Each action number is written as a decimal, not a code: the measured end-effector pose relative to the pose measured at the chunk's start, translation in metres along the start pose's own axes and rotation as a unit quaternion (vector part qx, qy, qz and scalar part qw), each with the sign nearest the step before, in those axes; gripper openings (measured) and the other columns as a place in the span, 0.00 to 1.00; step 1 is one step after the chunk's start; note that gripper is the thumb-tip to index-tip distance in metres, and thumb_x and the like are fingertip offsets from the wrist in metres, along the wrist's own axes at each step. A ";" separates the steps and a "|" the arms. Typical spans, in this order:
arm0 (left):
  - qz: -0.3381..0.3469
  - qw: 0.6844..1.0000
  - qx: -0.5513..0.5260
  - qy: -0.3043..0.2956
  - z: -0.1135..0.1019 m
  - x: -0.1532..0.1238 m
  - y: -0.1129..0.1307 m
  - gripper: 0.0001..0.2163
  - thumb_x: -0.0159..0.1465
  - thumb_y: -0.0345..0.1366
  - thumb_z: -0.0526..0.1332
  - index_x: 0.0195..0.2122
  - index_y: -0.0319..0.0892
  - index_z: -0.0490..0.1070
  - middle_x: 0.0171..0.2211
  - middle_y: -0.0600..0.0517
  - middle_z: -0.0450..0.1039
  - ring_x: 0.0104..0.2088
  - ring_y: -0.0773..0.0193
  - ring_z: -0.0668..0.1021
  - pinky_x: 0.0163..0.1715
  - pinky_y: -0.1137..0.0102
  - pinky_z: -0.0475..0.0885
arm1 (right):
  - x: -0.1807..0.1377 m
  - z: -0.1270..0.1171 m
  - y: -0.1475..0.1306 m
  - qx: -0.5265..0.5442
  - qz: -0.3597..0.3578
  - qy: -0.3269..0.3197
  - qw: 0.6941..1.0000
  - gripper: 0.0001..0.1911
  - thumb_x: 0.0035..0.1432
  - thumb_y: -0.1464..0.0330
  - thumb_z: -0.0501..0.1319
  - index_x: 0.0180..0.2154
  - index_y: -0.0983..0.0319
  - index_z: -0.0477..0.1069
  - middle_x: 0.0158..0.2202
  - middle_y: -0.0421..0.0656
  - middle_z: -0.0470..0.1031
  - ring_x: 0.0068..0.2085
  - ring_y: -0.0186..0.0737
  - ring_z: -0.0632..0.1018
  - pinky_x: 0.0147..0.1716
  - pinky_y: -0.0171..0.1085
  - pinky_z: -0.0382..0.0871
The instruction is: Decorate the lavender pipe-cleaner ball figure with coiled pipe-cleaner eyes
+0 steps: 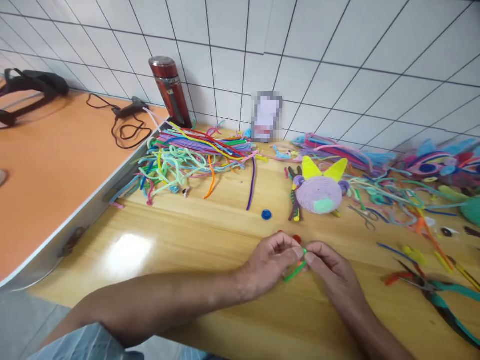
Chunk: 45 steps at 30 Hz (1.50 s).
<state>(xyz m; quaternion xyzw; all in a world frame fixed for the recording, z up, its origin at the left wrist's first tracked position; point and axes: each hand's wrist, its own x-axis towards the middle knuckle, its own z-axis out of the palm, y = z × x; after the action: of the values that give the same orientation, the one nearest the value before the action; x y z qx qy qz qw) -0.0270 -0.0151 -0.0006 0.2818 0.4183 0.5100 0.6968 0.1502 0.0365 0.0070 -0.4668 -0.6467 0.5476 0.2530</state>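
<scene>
My left hand and my right hand meet over the front of the wooden table. Between their pinched fingertips is a short green pipe cleaner, its loose end pointing down and left. A bit of orange shows beside it, too small to make out. Just beyond my left fingers lies a red disc, partly hidden. A blue coiled disc rests farther back. Behind my hands sits a lilac coiled pipe-cleaner figure with yellow pointed ears and a mint patch.
Loose pipe cleaners are heaped at the back left, near a red thermos. A phone leans on the tiled wall. Scissors lie right of the figure; teal-handled pliers are at the right. An orange table adjoins on the left.
</scene>
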 end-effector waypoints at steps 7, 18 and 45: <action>0.008 0.990 0.138 -0.029 -0.009 0.000 0.003 0.16 0.65 0.51 0.67 0.36 0.42 0.71 0.25 0.58 0.60 0.27 0.69 0.60 0.28 0.70 0.55 | 0.000 -0.008 -0.002 -0.105 -0.096 -0.001 0.990 0.12 0.65 0.61 0.62 0.30 0.58 0.74 0.24 0.38 0.74 0.25 0.35 0.76 0.26 0.31 0.71; 0.091 0.989 0.113 -0.008 -0.012 0.004 0.002 0.17 0.66 0.51 0.67 0.35 0.40 0.72 0.32 0.52 0.71 0.35 0.64 0.71 0.41 0.67 0.67 | 0.000 0.007 0.009 -0.091 -0.147 0.071 0.982 0.10 0.68 0.60 0.65 0.36 0.58 0.78 0.28 0.40 0.81 0.28 0.36 0.81 0.29 0.32 0.75; 0.170 0.963 0.205 -0.035 -0.019 0.018 0.026 0.09 0.63 0.38 0.72 0.33 0.40 0.76 0.31 0.54 0.77 0.31 0.69 0.72 0.36 0.71 0.67 | 0.001 -0.003 -0.026 -0.146 -0.154 0.102 0.972 0.20 0.55 0.45 0.73 0.33 0.54 0.79 0.27 0.42 0.80 0.26 0.41 0.78 0.26 0.40 0.72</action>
<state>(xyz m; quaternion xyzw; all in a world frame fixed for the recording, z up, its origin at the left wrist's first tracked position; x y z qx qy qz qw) -0.0533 0.0091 0.0059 0.5027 0.4355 0.5141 0.5416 0.1438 0.0392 0.0326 -0.4470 -0.7544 0.3512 0.3282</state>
